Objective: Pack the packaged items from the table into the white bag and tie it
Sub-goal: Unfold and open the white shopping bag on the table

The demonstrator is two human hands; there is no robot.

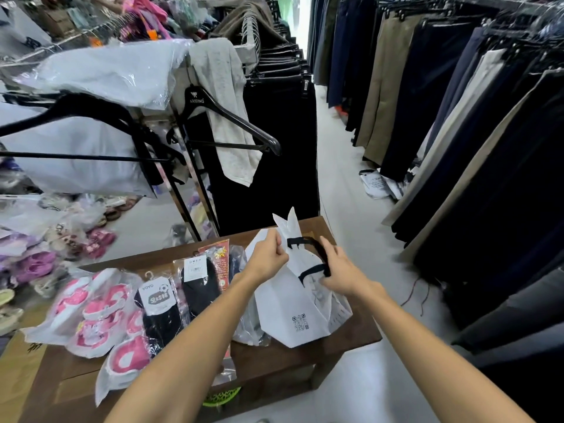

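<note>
Left hand [268,254] and right hand [338,270] grip one white bag [293,312]; five packets [158,309] beside it

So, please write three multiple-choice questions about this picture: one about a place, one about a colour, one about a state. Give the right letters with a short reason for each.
1. Where on the wooden table does the white bag stand?
A. right end
B. left end
C. under it

2. What colour are the bag's handles?
A. red
B. black
C. white

3. What is the right hand doing?
A. resting flat on the table
B. lifting a hanger
C. gripping a handle

Answers:
1 A, the bag stands at the right end, with the packaged items to its left.
2 B, both loops are black against the white paper.
3 C, its fingers curl round a handle while the left hand pinches the bag's top.
</note>
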